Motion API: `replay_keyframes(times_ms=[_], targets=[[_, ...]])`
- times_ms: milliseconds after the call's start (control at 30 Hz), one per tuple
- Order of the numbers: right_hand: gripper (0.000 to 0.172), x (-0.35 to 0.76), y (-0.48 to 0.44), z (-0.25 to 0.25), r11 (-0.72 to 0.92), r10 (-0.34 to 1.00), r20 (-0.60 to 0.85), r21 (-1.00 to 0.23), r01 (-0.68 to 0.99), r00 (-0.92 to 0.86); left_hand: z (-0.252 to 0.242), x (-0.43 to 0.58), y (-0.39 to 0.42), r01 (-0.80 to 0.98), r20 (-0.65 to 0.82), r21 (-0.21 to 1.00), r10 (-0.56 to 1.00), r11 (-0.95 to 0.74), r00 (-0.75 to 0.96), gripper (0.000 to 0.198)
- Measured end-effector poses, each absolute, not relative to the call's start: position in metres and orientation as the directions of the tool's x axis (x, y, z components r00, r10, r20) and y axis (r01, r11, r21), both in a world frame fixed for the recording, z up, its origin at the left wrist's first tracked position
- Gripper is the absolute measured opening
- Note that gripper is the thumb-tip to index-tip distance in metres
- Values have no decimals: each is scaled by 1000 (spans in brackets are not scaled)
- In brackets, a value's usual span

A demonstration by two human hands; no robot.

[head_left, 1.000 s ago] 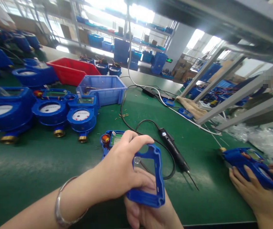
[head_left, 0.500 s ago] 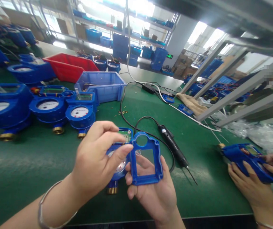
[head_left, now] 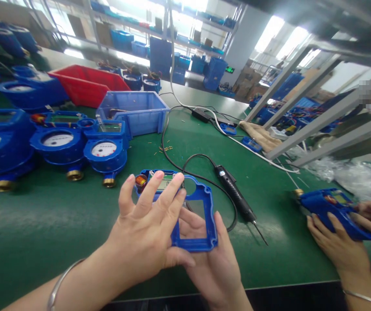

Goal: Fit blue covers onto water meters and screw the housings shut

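Observation:
My right hand (head_left: 216, 268) holds a blue plastic meter cover (head_left: 209, 220), with its round hole and square window facing up; the fingers show through the window. My left hand (head_left: 149, 229) is spread over the cover's left side, fingers stretched out and thumb by the lower edge. Whether it presses on the cover cannot be told. Beneath and behind it lies a blue water meter (head_left: 166, 181) with its circuit board and display exposed; the hand hides most of its body. To the right rests a black electric screwdriver (head_left: 235, 194) with its cable.
Several blue water meters (head_left: 57, 142) with brass ends stand at left. Behind them are a blue bin (head_left: 146, 119) and a red bin (head_left: 88, 86). Small brass screws (head_left: 165, 148) lie scattered. At right, a co-worker's hands (head_left: 337, 246) hold another meter (head_left: 337, 211).
My left hand has turned palm down, with fingers spreading across the cover's left side and the meter. The cover in my right hand has shifted slightly left.

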State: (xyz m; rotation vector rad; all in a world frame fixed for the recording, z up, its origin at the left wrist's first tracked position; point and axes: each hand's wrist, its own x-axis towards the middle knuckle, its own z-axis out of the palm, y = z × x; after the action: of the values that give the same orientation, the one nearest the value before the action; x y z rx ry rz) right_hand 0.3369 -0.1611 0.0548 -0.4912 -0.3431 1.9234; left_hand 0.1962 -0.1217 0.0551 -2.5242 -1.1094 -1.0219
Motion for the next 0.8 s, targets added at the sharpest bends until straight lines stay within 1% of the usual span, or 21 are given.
replay_keyframes(times_ms=[33, 100, 233, 267, 333, 400, 433, 467, 500, 533, 567, 600, 633, 667, 700, 733, 800], targets=[[60, 337, -161, 55, -390, 921, -187, -457, -799, -342, 54, 196, -121, 703, 679, 103, 566, -704, 468, 77], [55, 336, -161, 55, -392, 919, -223, -456, -799, -324, 52, 196, -121, 668, 692, 143, 556, -731, 460, 68], [44, 334, -160, 54, -370, 919, -310, -474, -799, -242, 51, 195, -124, 560, 657, 238, 556, -794, 509, 33], [43, 334, -160, 55, -368, 921, -306, -481, -796, -241, 52, 193, -126, 522, 652, 260, 547, -812, 525, 24], [42, 336, -159, 58, -352, 932, -270, -512, -784, -243, 56, 185, -127, 471, 685, 311, 538, -826, 491, 10], [41, 342, -157, 63, -302, 952, -224, -571, -763, -210, 60, 174, -124, 480, 732, 359, 561, -800, 387, 10], [41, 345, -154, 66, -267, 963, -205, -613, -743, -176, 60, 168, -119, 505, 757, 400, 587, -765, 288, 13], [40, 349, -150, 68, -230, 972, -186, -661, -714, -140, 59, 163, -113, 528, 758, 463, 627, -712, 181, 16], [39, 353, -145, 69, -192, 981, -162, -714, -673, -108, 57, 158, -105, 519, 727, 572, 686, -635, 38, 18], [38, 357, -138, 70, -145, 989, -128, -773, -617, -71, 53, 156, -96, 460, 633, 713, 767, -528, -100, 19], [36, 361, -131, 70, -89, 996, -84, -836, -542, -35, 48, 154, -86, 357, 461, 854, 869, -378, -182, 21], [36, 364, -123, 70, -30, 1000, -28, -894, -446, -11, 41, 154, -77, 218, 251, 954, 944, -204, -213, 29], [38, 367, -114, 69, 22, 1000, 27, -942, -334, -9, 35, 155, -69, 75, 58, 996, 980, -44, -189, 38], [41, 368, -106, 69, 62, 997, 70, -975, -212, -30, 27, 157, -63, -58, -104, 994, 986, 97, -128, 46], [45, 368, -97, 69, 98, 993, 103, -992, -81, -65, 20, 158, -58, -185, -217, 961, 975, 204, -55, 52], [49, 367, -89, 70, 138, 985, 131, -989, 50, -114, 14, 159, -55, -295, -286, 913, 958, 281, 26, 56], [52, 363, -76, 70, 242, 956, 180, -930, 275, -232, 4, 162, -52, -449, -345, 802, 919, 394, 190, 59]])
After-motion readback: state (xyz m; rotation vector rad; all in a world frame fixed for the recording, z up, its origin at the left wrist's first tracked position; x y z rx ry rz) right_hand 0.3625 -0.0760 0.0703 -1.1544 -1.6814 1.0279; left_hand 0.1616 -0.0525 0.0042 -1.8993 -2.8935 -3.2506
